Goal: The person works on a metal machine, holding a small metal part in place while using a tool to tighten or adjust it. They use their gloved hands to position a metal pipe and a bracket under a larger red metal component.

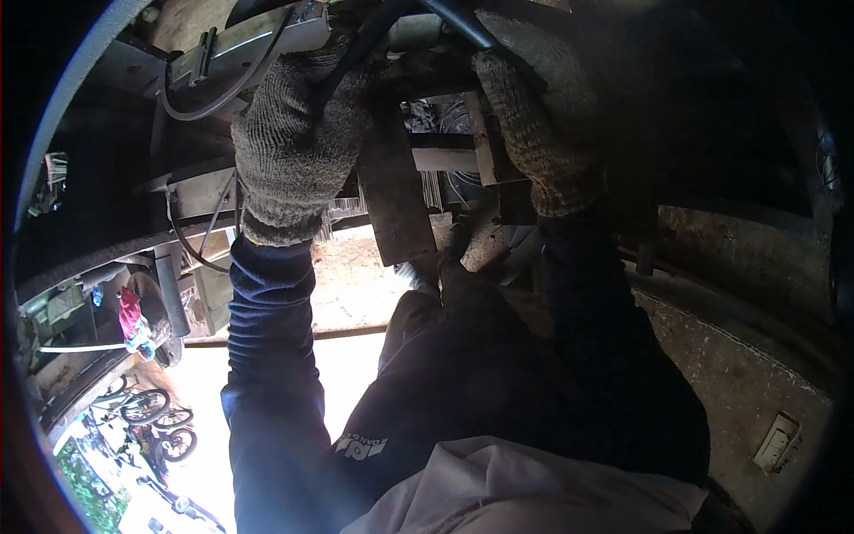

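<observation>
Both of my hands wear grey knitted work gloves and are raised at the top of the view. My left hand (298,133) is closed round a dark bar-like handle (372,37). In my right hand (538,116), the fingers wrap a second dark handle (458,22). The two handles slant toward each other at the upper edge, where their far ends leave the picture, so what they belong to cannot be made out. Between my forearms sits a flat brown plate (396,200), part of a dark frame. A metal crossbar (445,158) lies to its right.
A looped cable (222,111) hangs beside my left hand. Farther left is a red and blue cloth (133,320) near machine parts. Bicycles (147,408) stand in bright light at lower left. A worn wall (703,356) with a white switch box (778,442) is at right.
</observation>
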### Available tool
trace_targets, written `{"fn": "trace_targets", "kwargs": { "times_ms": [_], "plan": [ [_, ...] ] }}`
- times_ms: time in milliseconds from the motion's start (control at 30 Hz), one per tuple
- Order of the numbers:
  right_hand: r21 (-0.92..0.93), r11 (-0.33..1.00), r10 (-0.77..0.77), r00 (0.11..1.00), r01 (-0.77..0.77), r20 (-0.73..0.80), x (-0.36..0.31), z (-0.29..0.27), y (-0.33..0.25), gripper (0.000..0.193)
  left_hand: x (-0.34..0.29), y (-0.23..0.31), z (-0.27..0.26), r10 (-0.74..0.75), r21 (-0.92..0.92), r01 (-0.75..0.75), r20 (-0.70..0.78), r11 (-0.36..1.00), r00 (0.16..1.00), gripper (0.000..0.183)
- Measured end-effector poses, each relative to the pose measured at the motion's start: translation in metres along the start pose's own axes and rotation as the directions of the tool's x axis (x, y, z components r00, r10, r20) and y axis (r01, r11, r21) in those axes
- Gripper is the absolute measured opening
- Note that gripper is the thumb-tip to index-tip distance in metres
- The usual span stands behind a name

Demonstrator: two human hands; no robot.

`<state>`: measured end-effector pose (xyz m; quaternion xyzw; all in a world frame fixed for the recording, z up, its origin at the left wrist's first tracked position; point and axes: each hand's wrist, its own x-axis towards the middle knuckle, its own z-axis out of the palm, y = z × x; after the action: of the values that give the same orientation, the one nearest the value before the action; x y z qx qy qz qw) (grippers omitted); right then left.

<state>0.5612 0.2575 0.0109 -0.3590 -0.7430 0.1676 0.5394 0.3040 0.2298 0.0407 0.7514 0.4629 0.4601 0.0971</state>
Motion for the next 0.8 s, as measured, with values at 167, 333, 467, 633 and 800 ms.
{"fn": "trace_targets", "kwargs": {
  "times_ms": [167,333,467,633,800],
  "plan": [
    [-0.002,0.999,-0.051,0.999,0.051,-0.005,-0.0002,0.0012,0.0033,0.045,-0.0025,-0.0104,0.0021,0.031,0.012,-0.030,-0.016,0.999,0.999,0.047],
    [-0.007,0.998,-0.060,0.998,0.060,-0.003,0.0003,0.0021,0.0053,0.045,-0.0018,-0.0076,0.0009,0.053,0.023,-0.052,-0.014,0.998,0.999,0.047],
    [0.006,1.000,-0.012,1.000,0.011,0.007,-0.0006,0.0007,0.0001,0.044,-0.0039,-0.0064,0.0009,0.019,0.010,-0.019,-0.012,1.000,1.000,0.048],
    [0.003,1.000,-0.029,1.000,0.029,-0.004,-0.0006,0.0011,0.0005,0.044,-0.0020,-0.0013,0.0001,-0.008,0.035,0.008,-0.009,0.999,1.000,0.047],
    [0.018,0.999,-0.050,0.999,0.051,-0.010,0.0005,0.0011,0.0009,0.044,-0.0021,-0.0045,0.0001,0.038,0.063,-0.037,-0.012,0.997,0.999,0.046]
  ]
}}
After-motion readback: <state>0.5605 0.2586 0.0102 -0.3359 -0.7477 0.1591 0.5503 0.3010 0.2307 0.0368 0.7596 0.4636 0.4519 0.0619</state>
